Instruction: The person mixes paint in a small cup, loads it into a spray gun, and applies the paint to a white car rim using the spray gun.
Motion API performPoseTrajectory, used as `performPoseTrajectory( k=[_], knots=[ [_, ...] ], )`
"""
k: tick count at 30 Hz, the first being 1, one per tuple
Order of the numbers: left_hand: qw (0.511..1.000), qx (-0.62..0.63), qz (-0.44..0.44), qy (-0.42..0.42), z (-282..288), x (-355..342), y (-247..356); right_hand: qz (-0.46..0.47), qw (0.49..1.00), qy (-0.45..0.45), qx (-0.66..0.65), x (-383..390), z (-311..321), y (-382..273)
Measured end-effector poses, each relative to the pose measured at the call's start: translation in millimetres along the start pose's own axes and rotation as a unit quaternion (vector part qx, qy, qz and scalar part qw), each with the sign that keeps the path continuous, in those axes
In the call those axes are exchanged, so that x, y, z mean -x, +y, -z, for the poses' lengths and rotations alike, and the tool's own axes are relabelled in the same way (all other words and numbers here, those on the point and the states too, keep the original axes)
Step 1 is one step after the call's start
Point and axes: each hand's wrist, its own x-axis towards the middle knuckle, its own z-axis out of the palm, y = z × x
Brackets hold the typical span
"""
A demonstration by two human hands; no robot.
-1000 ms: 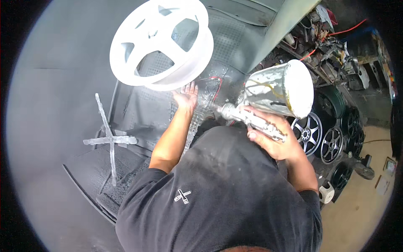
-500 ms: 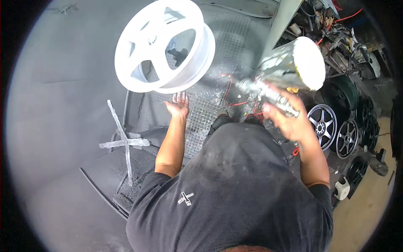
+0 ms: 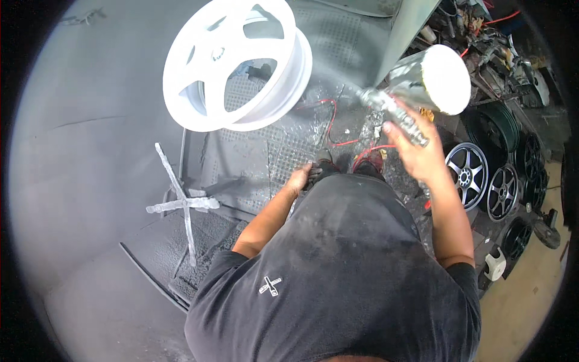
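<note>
My right hand (image 3: 416, 142) is wrapped round a spray gun (image 3: 395, 114) with a large white-topped cup (image 3: 446, 78) on it. Its nozzle points up and left at a white five-spoke wheel rim (image 3: 250, 48), and a faint mist hangs between them. The gun stays apart from the rim, which is tilted; its support is hidden. Low beside my dark trousers, my left hand (image 3: 300, 177) has its fingers curled in. What they hold, if anything, cannot be made out.
A grey-coated cross-shaped stand (image 3: 186, 204) is at the left. Red hose (image 3: 332, 120) snakes across the floor near my feet. Several rims, including a silver one (image 3: 465, 176), stand at the right, below a heap of parts (image 3: 494, 66). A pale post (image 3: 407, 39) rises behind the gun.
My left hand has dropped from below the rim, where it was spread palm up, to beside my trousers, its fingers now curled. The spray gun has risen slightly to the right.
</note>
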Motion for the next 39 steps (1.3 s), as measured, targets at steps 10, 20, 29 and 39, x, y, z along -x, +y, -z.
performPoseTrajectory(
  k=[10,20,29,39],
  knots=[
    [0.997,0.021,-0.063,0.046,29,-6,24,0.016,0.991,-0.132,-0.003,24,-33,-6],
    [0.997,0.067,-0.022,0.029,15,-10,18,-0.072,0.996,-0.042,-0.021,3,-15,15],
    [0.960,0.261,-0.077,-0.074,0,-24,46,0.003,0.984,-0.178,0.003,12,-31,16],
    [0.795,0.549,-0.260,0.006,-53,-9,149,0.050,0.997,-0.044,0.026,1,0,-9]
  ],
)
